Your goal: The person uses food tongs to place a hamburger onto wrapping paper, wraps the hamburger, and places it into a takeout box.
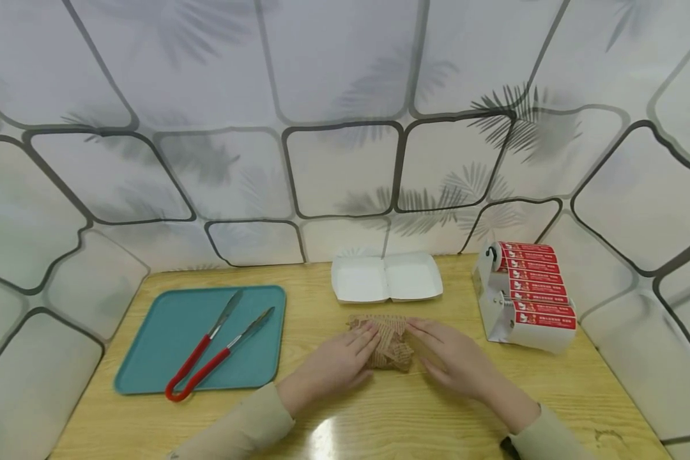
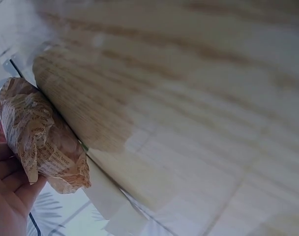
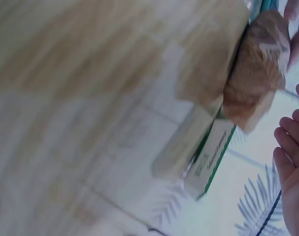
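A packet of crumpled brown printed paper (image 1: pixel 395 350) lies on the wooden table in front of me; what it wraps is hidden. My left hand (image 1: pixel 340 359) rests over its left side with the fingers fairly straight. In the left wrist view the folded paper (image 2: pixel 44 142) sits against the fingers of that hand (image 2: pixel 12 196). On the packet's right side is my right hand (image 1: pixel 459 363), its fingers extended and the fingertips close to the upper right corner. The right wrist view shows this hand (image 3: pixel 293 157) with a gap between it and the paper (image 3: pixel 255 73).
Behind the packet stands an opened white paper box (image 1: pixel 359 281). To the left lies a teal tray (image 1: pixel 167 319) with red-handled tongs (image 1: pixel 192 361) across it, their handle end over its front edge. A dispenser with a roll of red-and-white labels (image 1: pixel 537 287) stands at the right. Patterned cloth walls surround the table.
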{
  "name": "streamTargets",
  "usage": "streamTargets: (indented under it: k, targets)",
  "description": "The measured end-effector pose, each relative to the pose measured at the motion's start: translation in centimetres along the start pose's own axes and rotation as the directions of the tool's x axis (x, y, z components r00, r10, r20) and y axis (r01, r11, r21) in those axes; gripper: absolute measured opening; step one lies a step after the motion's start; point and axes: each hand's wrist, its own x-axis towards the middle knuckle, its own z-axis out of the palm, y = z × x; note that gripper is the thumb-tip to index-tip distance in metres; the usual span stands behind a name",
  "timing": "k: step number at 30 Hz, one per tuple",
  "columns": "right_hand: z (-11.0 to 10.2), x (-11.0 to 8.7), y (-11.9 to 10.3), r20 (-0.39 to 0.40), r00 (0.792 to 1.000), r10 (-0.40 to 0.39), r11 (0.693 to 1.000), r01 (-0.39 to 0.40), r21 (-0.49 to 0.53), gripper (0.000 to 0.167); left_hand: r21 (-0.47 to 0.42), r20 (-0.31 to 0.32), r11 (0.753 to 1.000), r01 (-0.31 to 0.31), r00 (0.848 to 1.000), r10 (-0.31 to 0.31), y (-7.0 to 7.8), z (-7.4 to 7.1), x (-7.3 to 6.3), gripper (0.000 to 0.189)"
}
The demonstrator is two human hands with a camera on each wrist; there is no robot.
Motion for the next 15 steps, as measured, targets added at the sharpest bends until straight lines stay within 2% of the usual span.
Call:
streamTargets:
  k: [2,3,6,12,15]
  targets:
    - [-0.4,-0.2,0.6,-0.061,0.998,-0.010,1.000,0.010,-0.002,0.044,-0.003,0.007,1.000,-0.003,1.000,0.003,0.1,0.1,0.0,0.066]
    - [-0.7,-0.3,0.8,-0.085,0.996,-0.010,1.000,0.009,-0.012,0.044,-0.005,0.007,1.000,-0.004,1.000,0.004,0.1,0.1,0.0,0.066]
    - [-1.6,-0.7,1.7,-0.155,0.988,-0.009,0.999,0.002,-0.050,0.057,0.003,-0.003,1.000,-0.012,1.000,0.012,0.2,0.2,0.0,0.067]
    - [-4.1,-1.7,3.4,-0.219,0.975,0.043,0.990,-0.071,-0.121,0.060,0.033,-0.049,0.999,-0.018,0.999,0.020,0.3,0.7,0.0,0.069]
    - [-5.3,-2.2,4.1,-0.252,0.964,0.085,0.988,-0.115,-0.106,0.063,0.054,-0.054,0.998,-0.017,0.998,0.020,0.3,0.9,0.0,0.069]
